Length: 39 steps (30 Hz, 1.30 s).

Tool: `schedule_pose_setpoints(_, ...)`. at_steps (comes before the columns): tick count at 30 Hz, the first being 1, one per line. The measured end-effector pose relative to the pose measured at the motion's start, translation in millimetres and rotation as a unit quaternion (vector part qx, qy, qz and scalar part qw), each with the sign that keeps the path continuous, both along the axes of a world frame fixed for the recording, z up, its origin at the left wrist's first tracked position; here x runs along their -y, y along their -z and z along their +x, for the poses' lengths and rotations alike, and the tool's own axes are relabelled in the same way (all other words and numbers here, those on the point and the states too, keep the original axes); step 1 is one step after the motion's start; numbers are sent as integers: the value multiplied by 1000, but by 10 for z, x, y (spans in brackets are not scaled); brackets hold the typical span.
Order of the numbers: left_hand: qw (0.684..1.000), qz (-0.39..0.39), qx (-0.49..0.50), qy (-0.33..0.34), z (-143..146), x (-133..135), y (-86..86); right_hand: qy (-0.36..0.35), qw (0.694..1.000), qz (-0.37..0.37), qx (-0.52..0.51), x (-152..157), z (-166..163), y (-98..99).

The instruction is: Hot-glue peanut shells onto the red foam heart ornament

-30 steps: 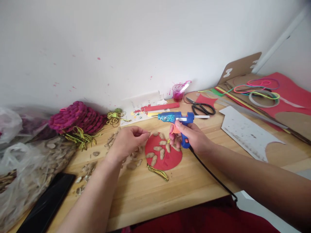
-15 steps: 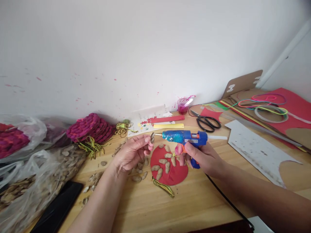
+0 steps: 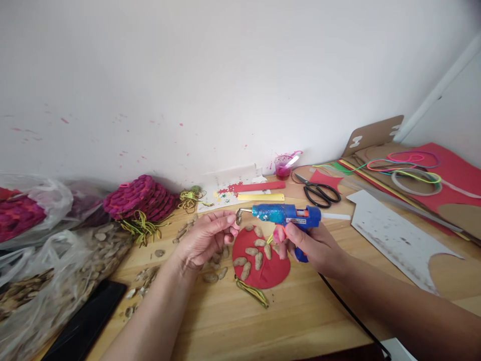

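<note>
Between the thumb and fingers of my left hand [image 3: 210,235] is a peanut [image 3: 239,217], held up over the table. My right hand [image 3: 313,245] grips a blue glue gun [image 3: 287,214], a finger on its orange trigger. The gun's metal nozzle points left, at or very close to the peanut; whether they touch I cannot tell. A white glue stick [image 3: 335,216] sticks out of its back. Below lies a round red disc [image 3: 268,275] with several peanuts [image 3: 258,260] on it and a green-yellow tassel [image 3: 253,292] at its lower edge. More loose peanuts [image 3: 211,277] lie under my left hand.
Left are purple woven pieces [image 3: 141,198], a plastic bag of peanuts [image 3: 93,255] and a black phone [image 3: 86,321]. Scissors [image 3: 321,193], a pink-stained cup [image 3: 282,168] and a white board [image 3: 398,238] lie behind and right. The gun's cord [image 3: 349,311] runs toward the front edge.
The peanut and my left hand have shifted very slightly to the right and down. The glue gun is nearly still, its nozzle staying by the peanut.
</note>
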<state>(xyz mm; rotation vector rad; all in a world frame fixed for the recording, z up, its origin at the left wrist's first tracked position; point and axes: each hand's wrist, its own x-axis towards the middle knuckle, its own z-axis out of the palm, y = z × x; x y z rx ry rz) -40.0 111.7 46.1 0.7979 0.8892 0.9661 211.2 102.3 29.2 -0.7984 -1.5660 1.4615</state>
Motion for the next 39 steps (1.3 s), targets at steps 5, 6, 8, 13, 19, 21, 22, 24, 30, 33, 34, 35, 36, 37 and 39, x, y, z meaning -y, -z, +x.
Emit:
schedule_pose_setpoints(5, 1000, -3, 2, -2, -2, -3, 7, -1, 1000, 4, 8, 2, -3, -5)
schedule_pose_setpoints(6, 1000, -5, 1, -2, -1, -5, 6, -2, 1000, 6, 4, 1, -3, -4)
schedule_pose_setpoints(8, 1000, -6, -2, -1, 4, -8, 5, -2, 1000, 9, -1, -3, -2, 0)
schedule_pose_setpoints(13, 1000, -13, -7, -5, 8, -4, 10, 1, 1000, 12, 3, -15, -4, 0)
schedule_pose_setpoints(19, 1000, -13, -6, -7, 10, -3, -5, -9, 1000, 21, 3, -12, -11, -44)
schedule_pose_setpoints(21, 1000, -13, -6, -6, 14, -2, -12, -9, 1000, 20, 5, -10, -9, -49)
schedule_pose_setpoints(22, 1000, -13, -7, -5, 15, -2, -14, -7, 1000, 19, 6, -9, -8, -49)
schedule_pose_setpoints(24, 1000, -11, -8, -4, 19, -2, -15, -5, 1000, 18, 8, -9, -4, -48)
schedule_pose_setpoints(30, 1000, -12, -6, 1, 15, -3, -9, 0, 1000, 18, 17, -16, 5, -30)
schedule_pose_setpoints(33, 1000, -12, -4, -3, 6, 4, -10, 4, 1000, 13, 17, -21, 7, -17)
schedule_pose_setpoints(34, 1000, -12, -4, -4, 3, 7, -11, 5, 1000, 10, 18, -20, 7, -14)
schedule_pose_setpoints(35, 1000, -13, -4, -4, 1, 9, -11, 8, 1000, 9, 18, -19, 7, -13)
schedule_pose_setpoints(36, 1000, -12, -4, -5, 0, 9, -11, 10, 1000, 8, 19, -16, 7, -13)
schedule_pose_setpoints(37, 1000, -11, -3, -6, 0, 9, -11, 11, 1000, 7, 20, -13, 6, -14)
schedule_pose_setpoints(39, 1000, -9, -1, -7, -1, 5, -9, 10, 1000, 6, 22, -8, 5, -17)
